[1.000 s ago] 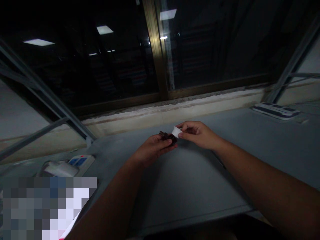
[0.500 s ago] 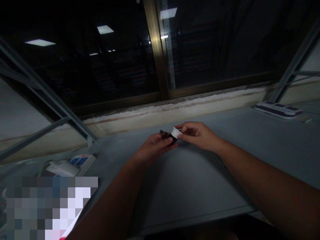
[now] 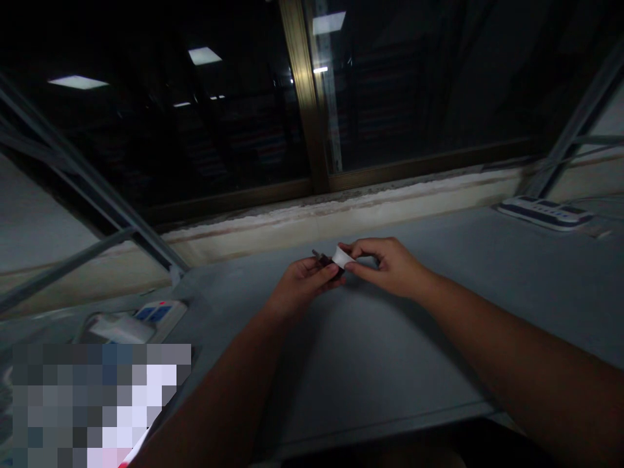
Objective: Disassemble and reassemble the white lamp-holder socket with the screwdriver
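Above the middle of the table, my left hand [image 3: 303,284] is closed around a small dark brown piece [image 3: 323,259], thumb on top. A prong-like end sticks out of it toward the upper left; its exact kind is too dim to make out. Against its right side sits a white flared piece [image 3: 342,258], pinched between the thumb and fingers of my right hand [image 3: 390,265]. The two pieces touch or are joined; fingers hide part of where they meet.
A grey table [image 3: 380,351] runs up to a low ledge under a dark window. At the left is a power strip [image 3: 166,315] with a white adapter [image 3: 129,328]; a second power strip [image 3: 543,213] lies at the far right. Metal frame bars [image 3: 121,211] rise beside the window.
Both hands stay in nearly the same place. The dark piece has turned slightly in my left hand, and my right hand's grip on the white piece has shifted a little.
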